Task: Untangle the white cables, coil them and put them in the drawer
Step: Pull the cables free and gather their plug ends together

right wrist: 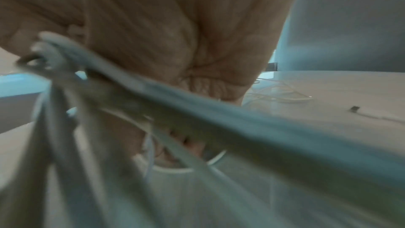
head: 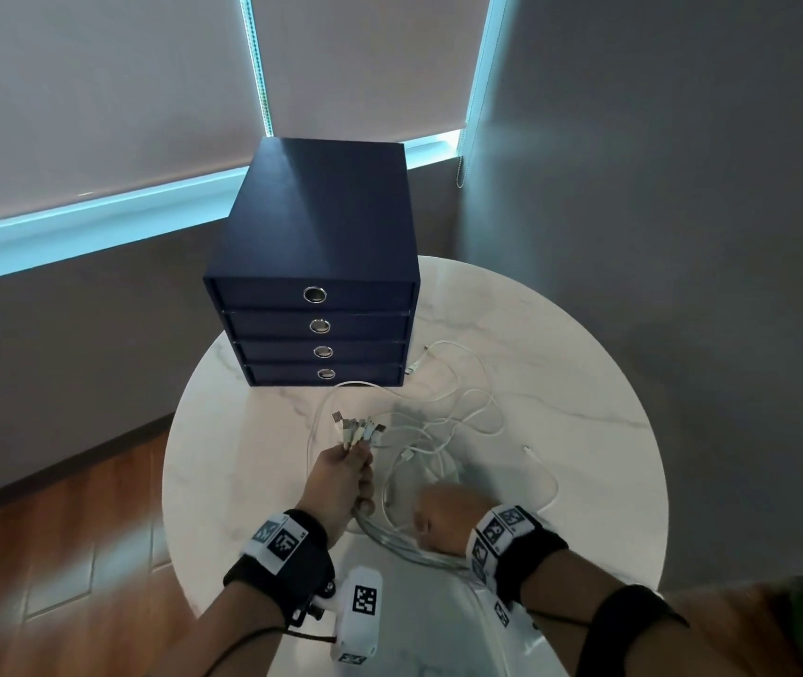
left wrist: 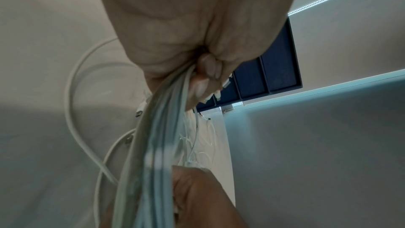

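Several white cables lie in loose loops on the round marble table. My left hand grips a bundle of them just below their plugs, which fan out above the fist; the left wrist view shows the same bundle running from the curled fingers. My right hand, close to the right, is curled round the same bundle lower down; the strands blur across the right wrist view. The dark blue drawer unit stands behind, all drawers closed.
The table's near edge drops to a wooden floor on the left. A loose plug end lies right of the hands, another beside the drawer unit. Grey walls and blinds close in behind.
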`<state>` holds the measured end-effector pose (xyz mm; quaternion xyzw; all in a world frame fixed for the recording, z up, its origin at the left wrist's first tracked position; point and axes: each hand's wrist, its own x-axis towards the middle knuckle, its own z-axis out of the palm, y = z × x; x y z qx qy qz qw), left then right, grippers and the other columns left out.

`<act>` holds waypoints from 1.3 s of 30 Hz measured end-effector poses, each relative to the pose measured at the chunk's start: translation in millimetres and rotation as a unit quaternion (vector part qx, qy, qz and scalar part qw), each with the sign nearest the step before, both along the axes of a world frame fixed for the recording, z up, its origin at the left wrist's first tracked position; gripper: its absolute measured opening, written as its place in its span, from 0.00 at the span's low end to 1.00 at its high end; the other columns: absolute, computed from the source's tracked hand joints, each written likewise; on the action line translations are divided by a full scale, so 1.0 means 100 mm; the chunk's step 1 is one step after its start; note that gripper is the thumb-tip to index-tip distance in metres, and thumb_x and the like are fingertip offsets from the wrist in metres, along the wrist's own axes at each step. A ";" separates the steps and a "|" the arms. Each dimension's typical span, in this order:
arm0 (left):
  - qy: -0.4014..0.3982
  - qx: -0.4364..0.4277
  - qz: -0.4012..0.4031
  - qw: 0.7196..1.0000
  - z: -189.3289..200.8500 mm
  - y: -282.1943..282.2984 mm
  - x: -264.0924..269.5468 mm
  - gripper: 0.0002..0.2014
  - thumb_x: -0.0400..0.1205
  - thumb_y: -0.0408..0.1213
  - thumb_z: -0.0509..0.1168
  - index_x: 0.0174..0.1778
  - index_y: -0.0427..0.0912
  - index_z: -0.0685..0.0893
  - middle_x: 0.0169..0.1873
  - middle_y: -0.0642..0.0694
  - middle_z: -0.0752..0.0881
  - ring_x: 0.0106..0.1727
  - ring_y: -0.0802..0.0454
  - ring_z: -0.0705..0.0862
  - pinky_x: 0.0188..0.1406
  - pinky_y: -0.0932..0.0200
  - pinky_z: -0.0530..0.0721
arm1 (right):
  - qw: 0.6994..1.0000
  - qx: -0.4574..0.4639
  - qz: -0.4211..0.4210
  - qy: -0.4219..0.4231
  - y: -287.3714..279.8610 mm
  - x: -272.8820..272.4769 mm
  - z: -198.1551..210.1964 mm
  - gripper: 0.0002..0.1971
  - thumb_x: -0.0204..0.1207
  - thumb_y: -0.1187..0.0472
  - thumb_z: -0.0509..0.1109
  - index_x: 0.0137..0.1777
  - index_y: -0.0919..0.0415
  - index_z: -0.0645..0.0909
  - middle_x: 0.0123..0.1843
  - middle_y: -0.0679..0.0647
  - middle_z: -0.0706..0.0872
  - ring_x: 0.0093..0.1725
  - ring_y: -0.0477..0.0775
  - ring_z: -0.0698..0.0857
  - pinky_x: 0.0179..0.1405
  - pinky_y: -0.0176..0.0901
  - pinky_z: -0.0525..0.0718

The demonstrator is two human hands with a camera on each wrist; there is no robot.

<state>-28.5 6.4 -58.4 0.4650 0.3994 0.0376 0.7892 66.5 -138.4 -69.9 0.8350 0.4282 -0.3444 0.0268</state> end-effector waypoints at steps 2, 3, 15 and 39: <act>0.003 -0.003 -0.012 1.000 0.00 0.01 0.01 0.16 0.90 0.39 0.57 0.35 0.42 0.72 0.22 0.50 0.68 0.19 0.55 0.63 0.19 0.65 0.62 | 0.997 -0.002 -0.053 0.049 -0.04 0.09 0.01 0.13 0.69 0.48 0.66 0.41 0.58 0.82 0.44 0.58 0.88 0.49 0.62 0.89 0.54 0.48 0.83; 0.004 -0.003 -0.015 1.000 0.01 0.01 0.02 0.16 0.90 0.39 0.57 0.35 0.42 0.72 0.22 0.50 0.67 0.19 0.55 0.63 0.18 0.65 0.62 | 0.992 0.000 -0.091 0.082 -0.05 0.12 0.04 0.16 0.70 0.46 0.65 0.43 0.59 0.83 0.46 0.57 0.89 0.49 0.60 0.89 0.58 0.48 0.83; 0.010 0.013 -0.022 1.000 0.04 -0.04 0.01 0.16 0.90 0.38 0.57 0.35 0.42 0.72 0.21 0.50 0.67 0.19 0.54 0.63 0.20 0.64 0.62 | 0.998 -0.001 -0.025 -0.055 0.03 -0.08 -0.02 0.09 0.74 0.64 0.70 0.51 0.67 0.86 0.52 0.65 0.90 0.54 0.65 0.89 0.53 0.49 0.85; -0.059 -0.132 0.073 0.987 0.39 -0.25 0.35 0.14 0.91 0.38 0.56 0.39 0.39 0.74 0.23 0.43 0.78 0.19 0.50 0.77 0.19 0.61 0.77 | 0.776 0.492 -0.326 0.221 0.11 0.40 1.31 0.11 0.84 0.69 0.61 0.42 0.68 0.82 0.19 0.52 0.70 0.16 0.49 0.65 0.19 0.37 0.65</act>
